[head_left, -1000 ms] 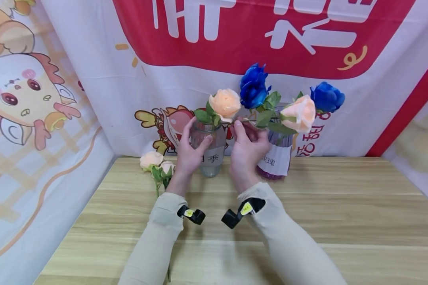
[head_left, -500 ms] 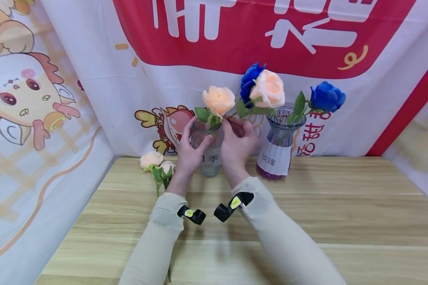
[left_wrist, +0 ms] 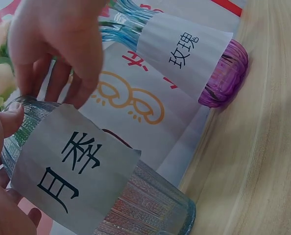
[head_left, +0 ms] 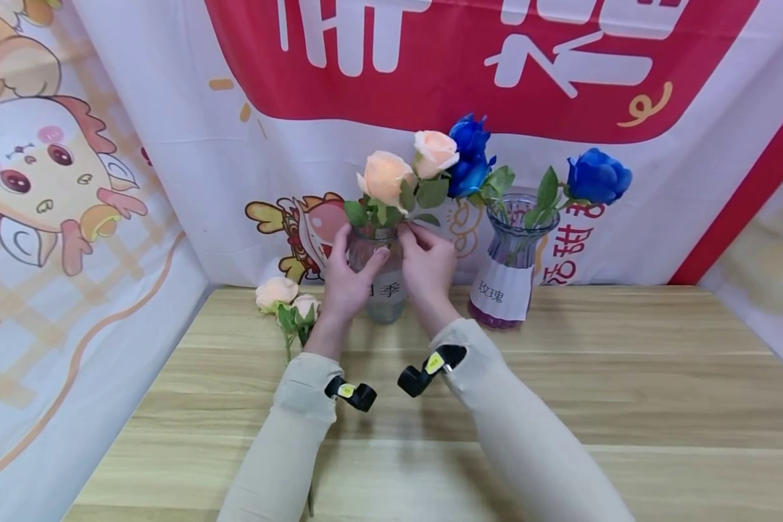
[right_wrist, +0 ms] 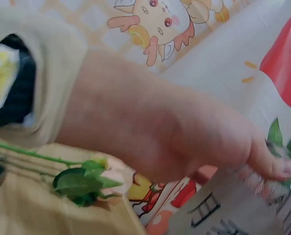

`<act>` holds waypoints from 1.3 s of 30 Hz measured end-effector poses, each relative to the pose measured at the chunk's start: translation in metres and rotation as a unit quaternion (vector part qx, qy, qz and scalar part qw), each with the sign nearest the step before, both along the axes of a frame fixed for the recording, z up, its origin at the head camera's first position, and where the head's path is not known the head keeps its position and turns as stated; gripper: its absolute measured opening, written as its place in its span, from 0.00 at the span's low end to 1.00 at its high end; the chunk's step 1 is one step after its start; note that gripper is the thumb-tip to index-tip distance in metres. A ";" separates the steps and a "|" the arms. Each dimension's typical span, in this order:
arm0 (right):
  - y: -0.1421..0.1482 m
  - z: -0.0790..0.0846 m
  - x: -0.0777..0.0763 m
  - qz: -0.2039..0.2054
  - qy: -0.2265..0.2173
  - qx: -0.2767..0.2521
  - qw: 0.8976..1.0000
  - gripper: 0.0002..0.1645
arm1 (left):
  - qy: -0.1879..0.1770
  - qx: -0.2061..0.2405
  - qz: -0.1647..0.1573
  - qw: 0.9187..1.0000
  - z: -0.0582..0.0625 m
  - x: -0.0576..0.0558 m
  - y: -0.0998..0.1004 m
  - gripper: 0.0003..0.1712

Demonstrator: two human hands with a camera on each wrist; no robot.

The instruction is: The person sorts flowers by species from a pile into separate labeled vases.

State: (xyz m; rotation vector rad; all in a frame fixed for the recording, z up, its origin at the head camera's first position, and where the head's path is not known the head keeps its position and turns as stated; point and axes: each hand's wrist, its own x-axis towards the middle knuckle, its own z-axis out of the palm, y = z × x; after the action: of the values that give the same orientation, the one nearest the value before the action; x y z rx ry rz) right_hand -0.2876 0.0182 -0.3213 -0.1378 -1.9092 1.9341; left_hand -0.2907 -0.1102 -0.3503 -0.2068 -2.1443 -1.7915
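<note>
My left hand [head_left: 349, 279] grips the clear ribbed glass vase [head_left: 385, 308] near its neck, thumb across the front. A paper label [left_wrist: 77, 166] with black characters wraps the vase. One peach rose [head_left: 385, 177] stands in its mouth. My right hand [head_left: 431, 268] pinches the stem of a second peach rose [head_left: 436, 154] right at the vase rim; its bloom leans beside the first. The lower stem is hidden behind fingers and glass. In the right wrist view my left thumb [right_wrist: 278, 166] lies along the neck near green leaves.
To the right stands a blue-purple glass vase [head_left: 512, 250] with a white label, holding blue roses [head_left: 599, 176]. Pale peach roses [head_left: 277, 293] lie on the wooden table [head_left: 626, 384], left of my left forearm. A printed cloth [head_left: 287, 159] hangs behind.
My right hand has moved left to the clear vase's rim with the second peach rose, whose bloom swung from above the purple vase to beside the first. My left hand stayed in place.
</note>
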 end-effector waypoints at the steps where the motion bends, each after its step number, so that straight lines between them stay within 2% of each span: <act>1: 0.003 -0.003 0.001 0.015 -0.010 -0.005 1.000 0.17 | -0.004 -0.001 0.002 1.000 0.000 0.000 0.000 0.46; 3: 0.009 -0.011 0.004 0.046 -0.026 -0.016 0.998 0.20 | -0.009 -0.001 0.001 1.000 0.000 0.000 0.001 0.47; 7: 0.022 -0.028 0.011 0.094 -0.046 -0.006 0.994 0.26 | -0.004 0.007 -0.002 1.000 0.000 0.001 0.001 0.49; 13: 0.036 -0.049 0.018 0.151 -0.053 -0.012 0.987 0.34 | 0.009 0.008 -0.005 1.000 -0.001 0.001 0.001 0.49; 20: 0.043 -0.065 0.026 0.238 -0.055 -0.046 0.969 0.44 | 0.002 0.008 -0.004 1.000 -0.002 0.000 0.000 0.49; 24: 0.046 -0.069 0.029 0.283 -0.045 -0.052 0.957 0.45 | -0.003 0.008 -0.004 1.000 -0.002 0.000 -0.001 0.49; 30: 0.054 -0.070 0.029 0.331 -0.053 -0.041 0.941 0.47 | -0.012 0.004 -0.004 1.000 -0.002 -0.001 -0.001 0.48; 39: 0.059 -0.068 0.027 0.350 -0.056 -0.020 0.935 0.47 | -0.022 0.003 -0.007 1.000 -0.001 -0.001 -0.003 0.48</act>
State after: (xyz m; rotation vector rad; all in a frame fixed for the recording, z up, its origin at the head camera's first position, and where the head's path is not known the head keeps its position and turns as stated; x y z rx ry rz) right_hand -0.2608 0.0770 -0.3892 0.5005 -2.1869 2.4430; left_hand -0.2919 -0.1127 -0.3511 -0.1833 -2.1738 -1.8266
